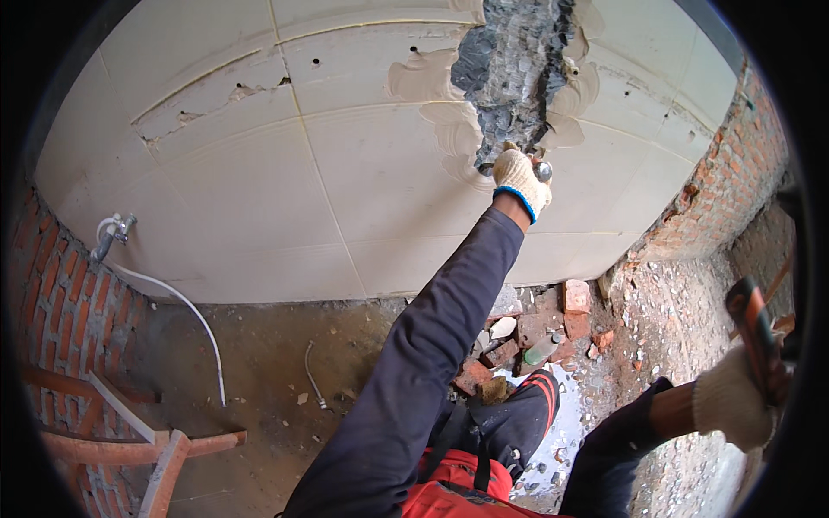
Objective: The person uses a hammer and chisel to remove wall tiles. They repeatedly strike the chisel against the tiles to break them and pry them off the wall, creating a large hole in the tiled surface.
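So the left hand (pixel 521 180), in a knit work glove, is reaching way up and clenching a metal chisel (pixel 541 170), fingers wrapped tight around the shaft. The chisel is sitting right at the bottom of the broken channel (pixel 518 69) gouged through the tiled wall (pixel 259 173), with its tip seemingly pressed against the rough grey masonry just above the fist. Probably it's being gripped that firmly to keep it from skidding off.

The right hand (pixel 732 399), also gloved, is hanging well back and low from that spot, fist closed on the handle of a hammer (pixel 756 332) with an orange and black grip, which looks cocked away from the chisel.

Broken bricks (pixel 527 332) and rubble are lying on the floor far below the chisel hand.
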A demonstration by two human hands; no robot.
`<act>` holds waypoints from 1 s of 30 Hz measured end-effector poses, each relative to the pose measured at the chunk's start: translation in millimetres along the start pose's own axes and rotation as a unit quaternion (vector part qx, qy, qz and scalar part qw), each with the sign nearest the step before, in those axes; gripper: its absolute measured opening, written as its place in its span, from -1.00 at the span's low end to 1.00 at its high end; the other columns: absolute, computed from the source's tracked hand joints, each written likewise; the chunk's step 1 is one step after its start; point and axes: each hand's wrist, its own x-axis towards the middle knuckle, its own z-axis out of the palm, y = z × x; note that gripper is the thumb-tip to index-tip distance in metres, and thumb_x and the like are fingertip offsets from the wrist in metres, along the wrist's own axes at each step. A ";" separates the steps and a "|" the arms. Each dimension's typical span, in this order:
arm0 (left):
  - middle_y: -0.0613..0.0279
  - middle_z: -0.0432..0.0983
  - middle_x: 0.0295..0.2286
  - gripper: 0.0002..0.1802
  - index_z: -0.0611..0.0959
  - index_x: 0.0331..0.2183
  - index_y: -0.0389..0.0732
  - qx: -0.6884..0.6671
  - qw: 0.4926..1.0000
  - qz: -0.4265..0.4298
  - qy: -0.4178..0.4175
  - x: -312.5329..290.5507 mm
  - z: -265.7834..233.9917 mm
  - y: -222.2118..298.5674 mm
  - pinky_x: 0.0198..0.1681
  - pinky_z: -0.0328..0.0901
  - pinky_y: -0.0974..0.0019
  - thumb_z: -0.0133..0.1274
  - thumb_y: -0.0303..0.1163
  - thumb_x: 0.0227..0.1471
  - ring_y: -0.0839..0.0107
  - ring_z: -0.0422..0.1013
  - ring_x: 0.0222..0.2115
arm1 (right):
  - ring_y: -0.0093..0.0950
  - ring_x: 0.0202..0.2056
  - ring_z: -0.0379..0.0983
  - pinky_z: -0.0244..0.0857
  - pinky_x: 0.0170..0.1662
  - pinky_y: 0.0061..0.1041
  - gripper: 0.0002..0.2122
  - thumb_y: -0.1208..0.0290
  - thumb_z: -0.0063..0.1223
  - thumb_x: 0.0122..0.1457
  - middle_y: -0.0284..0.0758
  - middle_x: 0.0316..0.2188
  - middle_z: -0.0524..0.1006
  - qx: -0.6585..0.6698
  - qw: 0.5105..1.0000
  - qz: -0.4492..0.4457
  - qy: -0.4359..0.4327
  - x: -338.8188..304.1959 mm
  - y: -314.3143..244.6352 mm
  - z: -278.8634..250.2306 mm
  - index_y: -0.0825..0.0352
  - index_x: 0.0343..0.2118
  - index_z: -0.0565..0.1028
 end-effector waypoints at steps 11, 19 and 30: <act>0.40 0.37 -0.45 -0.81 0.43 -0.35 -0.02 0.014 0.998 0.048 -0.024 6.5 -4.9 -5.3 -0.37 0.31 0.34 -0.24 -0.18 0.14 0.50 0.34 -0.40 | -0.69 -0.73 0.23 0.10 -0.70 -0.69 -0.89 0.61 -0.10 -0.05 -0.48 -0.73 0.30 -0.376 0.702 0.593 -0.119 -139.1 62.8 -47.1 0.39 -0.40 0.34; 0.36 0.37 -0.49 -0.76 0.40 -0.38 -0.08 0.028 0.999 0.035 -0.005 -1.4 1.8 -0.1 -0.55 0.27 0.42 -0.09 -0.12 0.09 0.52 0.34 -0.55 | -0.64 -0.65 0.15 0.08 -0.61 -0.70 -0.88 0.52 -0.06 0.03 -0.41 -0.64 0.26 -0.146 0.979 0.141 0.013 -6.5 0.5 16.2 0.32 -0.33 0.36; 0.39 0.32 -0.59 -0.84 0.38 -0.47 -0.09 0.002 0.996 0.029 -0.079 -1.0 0.8 -1.2 -0.51 0.31 0.45 -0.15 -0.26 0.07 0.51 0.31 -0.60 | -0.45 -0.65 0.31 0.21 -0.54 -0.43 -0.92 0.55 -0.06 -0.18 -0.25 -0.76 0.35 -0.466 0.670 0.523 -0.243 -148.1 85.9 -27.6 0.43 -0.58 0.36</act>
